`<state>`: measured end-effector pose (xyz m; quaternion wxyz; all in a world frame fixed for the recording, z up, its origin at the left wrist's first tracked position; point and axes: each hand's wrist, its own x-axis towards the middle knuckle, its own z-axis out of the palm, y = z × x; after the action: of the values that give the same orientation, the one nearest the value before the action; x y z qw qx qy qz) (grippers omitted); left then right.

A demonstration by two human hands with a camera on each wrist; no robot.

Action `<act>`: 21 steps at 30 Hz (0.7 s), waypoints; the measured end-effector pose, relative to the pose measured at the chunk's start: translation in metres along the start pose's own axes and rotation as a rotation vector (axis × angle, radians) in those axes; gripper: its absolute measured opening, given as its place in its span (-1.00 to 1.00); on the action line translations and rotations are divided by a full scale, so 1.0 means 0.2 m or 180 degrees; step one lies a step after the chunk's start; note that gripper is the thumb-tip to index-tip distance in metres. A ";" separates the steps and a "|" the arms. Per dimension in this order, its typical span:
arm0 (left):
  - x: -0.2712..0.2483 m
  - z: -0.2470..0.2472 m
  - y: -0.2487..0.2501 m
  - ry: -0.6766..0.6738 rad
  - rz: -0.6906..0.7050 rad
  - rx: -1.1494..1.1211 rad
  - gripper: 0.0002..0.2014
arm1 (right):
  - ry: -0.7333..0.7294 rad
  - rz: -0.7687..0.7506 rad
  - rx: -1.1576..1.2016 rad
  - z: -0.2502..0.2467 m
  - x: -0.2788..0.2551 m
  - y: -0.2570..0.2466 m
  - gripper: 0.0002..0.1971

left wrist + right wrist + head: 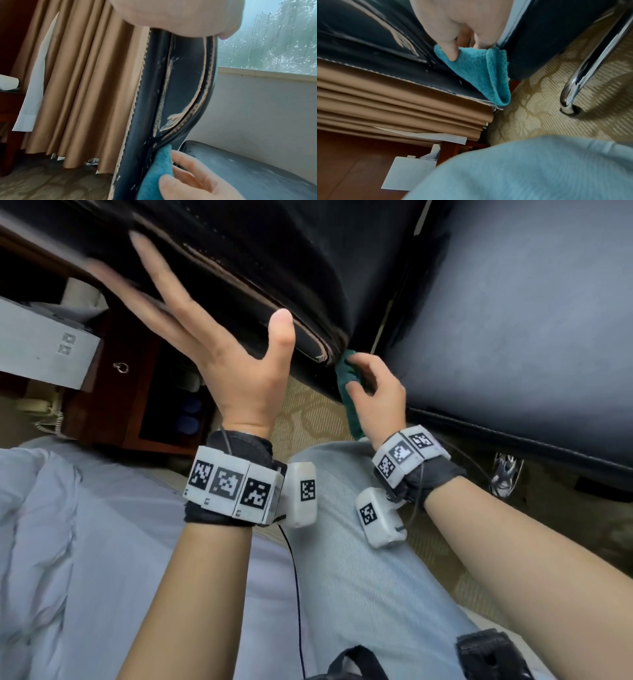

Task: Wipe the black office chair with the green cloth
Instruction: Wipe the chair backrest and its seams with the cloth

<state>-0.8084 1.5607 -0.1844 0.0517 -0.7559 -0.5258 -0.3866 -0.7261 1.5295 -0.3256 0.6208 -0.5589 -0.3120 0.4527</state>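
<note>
Head view: right hand [376, 392] pinches green cloth [347, 385] against black office chair [308, 268]; left hand [219, 344] spread flat.

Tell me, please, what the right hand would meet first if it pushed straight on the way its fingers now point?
Most likely the crevice where the chair's backrest meets the seat. The right hand pinches the green cloth, whose tip already reaches that seam, so the cloth would wedge in first; depth there is unclear.
</note>
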 end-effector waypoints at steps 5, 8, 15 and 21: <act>0.00 0.04 -0.01 0.0159 0.0065 0.0080 0.08 | 0.0042 -0.0392 -0.0357 0.03 0.02 0.10 -0.69; 0.00 0.05 -0.02 0.0145 -0.0013 0.0172 0.11 | -0.0067 -0.0426 -0.0543 0.01 0.05 0.13 -0.70; 0.01 0.06 -0.05 0.0035 -0.0154 0.0426 0.11 | 0.0052 -0.0351 -0.0484 0.05 0.05 0.09 -0.69; 0.01 0.06 -0.05 -0.0064 -0.0300 0.0440 0.15 | 0.0013 -0.0421 -0.0814 0.05 0.01 0.13 -0.64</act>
<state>-0.8101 1.5728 -0.1958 0.0803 -0.7288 -0.5867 -0.3437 -0.7403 1.5340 -0.3483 0.5737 -0.6126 -0.4020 0.3661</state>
